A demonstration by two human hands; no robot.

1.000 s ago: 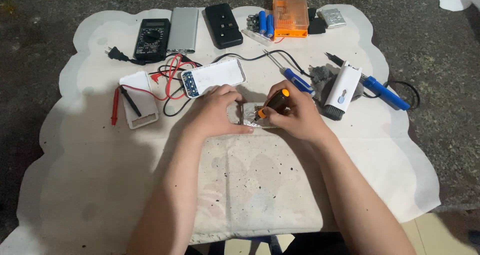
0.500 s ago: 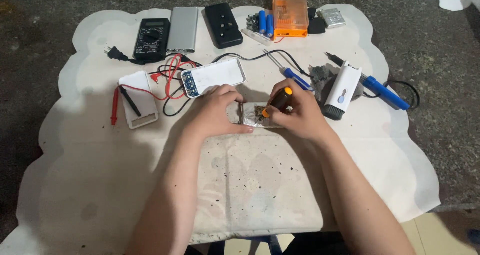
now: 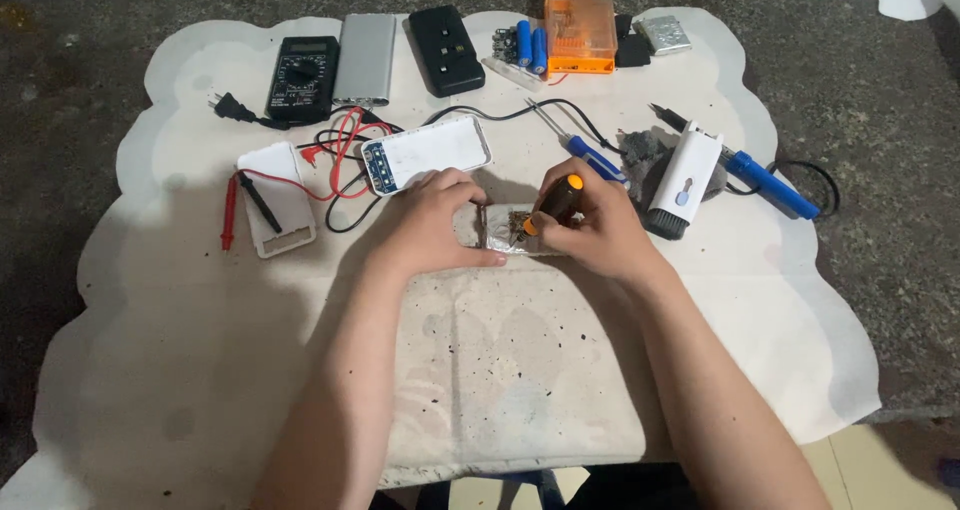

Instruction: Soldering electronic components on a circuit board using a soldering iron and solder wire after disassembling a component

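Left hand (image 3: 432,232): pressed flat, fingers loose, on small metal-cased board (image 3: 505,232), mid-cloth.
Right hand (image 3: 592,228): wrapped round orange-black screwdriver (image 3: 553,204).
Handling: probably light, rigid, fragile; best gripped by case edges.

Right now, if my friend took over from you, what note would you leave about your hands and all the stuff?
Left hand: pressed flat on the small circuit board, steadying it on the white cloth.
Right hand: gripping the orange and black screwdriver, tip down on the board.
Nearby: open white case behind the left hand, blue screwdriver and soldering iron to the right, meter with red leads at the back left.
Done: board is out in the open.
Left: I cannot tell how many screws remain; the hands hide them.
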